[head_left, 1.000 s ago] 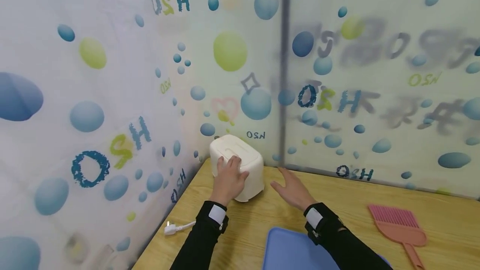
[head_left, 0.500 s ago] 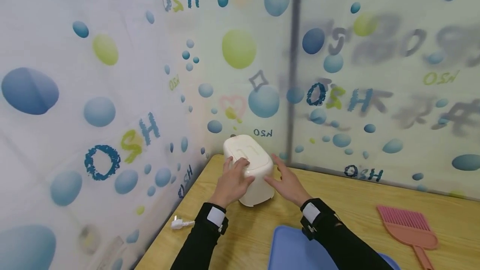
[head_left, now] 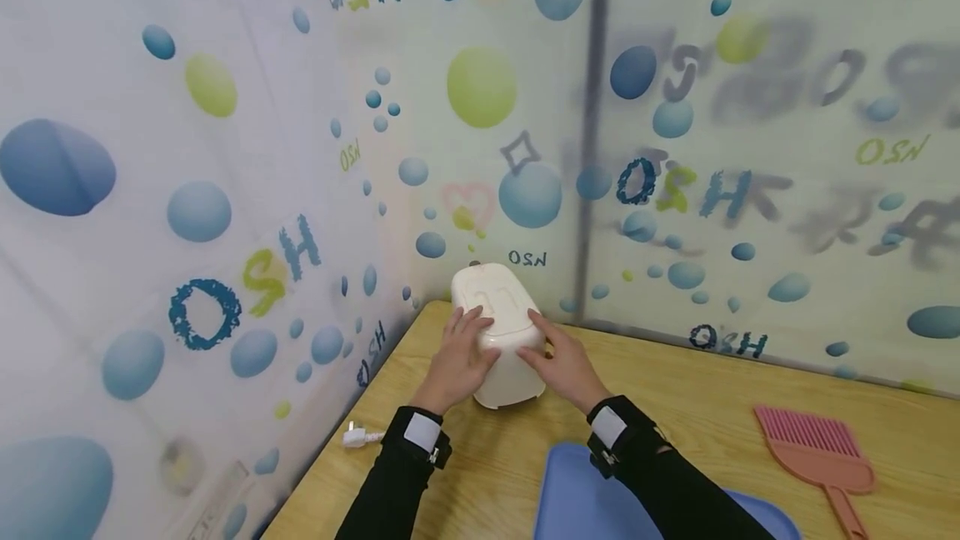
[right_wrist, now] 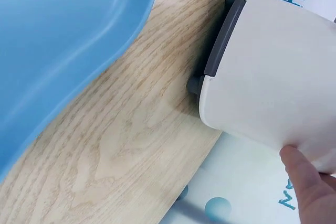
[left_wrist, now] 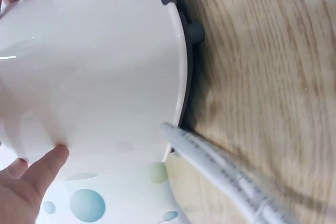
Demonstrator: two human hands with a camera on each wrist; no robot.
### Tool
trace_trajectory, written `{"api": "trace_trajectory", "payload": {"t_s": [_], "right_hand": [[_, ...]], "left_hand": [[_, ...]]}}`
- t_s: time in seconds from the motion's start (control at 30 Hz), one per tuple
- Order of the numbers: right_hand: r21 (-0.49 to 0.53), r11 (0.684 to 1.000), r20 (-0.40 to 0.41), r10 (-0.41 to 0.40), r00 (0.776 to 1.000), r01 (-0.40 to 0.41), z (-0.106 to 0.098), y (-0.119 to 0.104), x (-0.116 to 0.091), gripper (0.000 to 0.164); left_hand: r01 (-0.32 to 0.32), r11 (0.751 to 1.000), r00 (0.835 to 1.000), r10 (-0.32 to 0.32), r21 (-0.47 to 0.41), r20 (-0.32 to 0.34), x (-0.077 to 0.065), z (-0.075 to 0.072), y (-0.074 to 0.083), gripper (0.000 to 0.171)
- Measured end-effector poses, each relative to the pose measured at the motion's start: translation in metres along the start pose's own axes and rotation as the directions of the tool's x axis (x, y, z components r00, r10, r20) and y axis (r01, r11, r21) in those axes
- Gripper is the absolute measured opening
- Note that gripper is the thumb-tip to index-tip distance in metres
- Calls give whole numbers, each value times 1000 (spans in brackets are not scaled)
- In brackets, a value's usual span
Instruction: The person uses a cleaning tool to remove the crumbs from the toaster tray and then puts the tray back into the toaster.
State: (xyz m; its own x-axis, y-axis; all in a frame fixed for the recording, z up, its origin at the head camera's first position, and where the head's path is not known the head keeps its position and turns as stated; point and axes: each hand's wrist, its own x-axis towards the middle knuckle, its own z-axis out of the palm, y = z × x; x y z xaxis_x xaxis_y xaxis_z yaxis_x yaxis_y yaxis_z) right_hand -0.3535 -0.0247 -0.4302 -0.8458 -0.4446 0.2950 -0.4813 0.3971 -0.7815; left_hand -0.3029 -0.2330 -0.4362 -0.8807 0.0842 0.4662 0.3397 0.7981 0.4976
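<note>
A white toaster (head_left: 506,377) with a rounded top stands on the wooden table near the wall corner; its dark grey base (right_wrist: 226,40) shows in the right wrist view. My left hand (head_left: 453,361) holds its left side, fingers on the top edge and thumb on the near face. Opposite it, my right hand (head_left: 566,365) grips the right side, thumb on the near face. The left wrist view has a fingertip (left_wrist: 55,156) against the white shell. A white cord (left_wrist: 226,171) runs beside the base, and its plug (head_left: 358,436) lies left of my left wrist.
A blue tray (head_left: 585,498) lies in front, partly under my right forearm. To the right is a pink hand brush (head_left: 813,444). Patterned curtains (head_left: 480,157) enclose the wooden table (head_left: 675,373) at the left and back.
My right hand has moved left, from beside the toaster onto its right side. The left hand stays on the toaster, which has turned slightly. The head view has shifted a little.
</note>
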Motion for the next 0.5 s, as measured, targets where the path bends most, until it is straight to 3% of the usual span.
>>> {"api": "trace_trajectory", "payload": {"t_s": [0.27,0.5], "right_hand": [[-39,999,-36,-13,999,11,7,-6,1,67],[-26,1000,4,-2,1000,2,2,-2,-2,71]], "left_hand": [[15,999,999,-17,-41,-49,-2,3,-5,53],[27,998,998,-30,-50,-63,-3,8,-1,58]]}}
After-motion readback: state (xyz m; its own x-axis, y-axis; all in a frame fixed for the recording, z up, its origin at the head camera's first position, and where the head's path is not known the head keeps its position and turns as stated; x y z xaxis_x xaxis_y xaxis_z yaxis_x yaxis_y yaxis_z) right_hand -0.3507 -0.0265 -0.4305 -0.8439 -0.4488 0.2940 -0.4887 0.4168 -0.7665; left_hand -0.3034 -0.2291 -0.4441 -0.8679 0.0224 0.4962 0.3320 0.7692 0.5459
